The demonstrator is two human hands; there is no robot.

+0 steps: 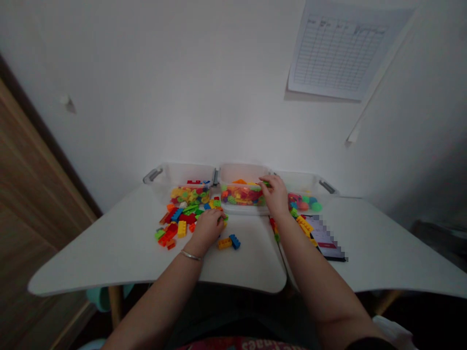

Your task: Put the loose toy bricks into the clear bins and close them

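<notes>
My left hand (pixel 207 227) rests low at the right side of a loose pile of toy building bricks (pixel 188 218), its fingers curled together; what they hold, if anything, is hidden. Close to its right lie a yellow brick (pixel 224 243) and a blue brick (pixel 235 241), end against end on the table. Over the right part of the middle clear bin (pixel 244 210), my right hand (pixel 275 194) has thumb and forefinger pinched around a small green piece, partly covered by the fingers. Mixed small colourful pieces (pixel 241 194) fill the bottom of that bin.
A left clear bin (pixel 186 172) and a right clear bin (pixel 301 182) flank the middle one against the wall. Yellow bricks (pixel 304 224) lie by a dark-edged tablet or booklet (pixel 326 238), right of my right forearm. Two white tables (pixel 255 272) meet at a seam.
</notes>
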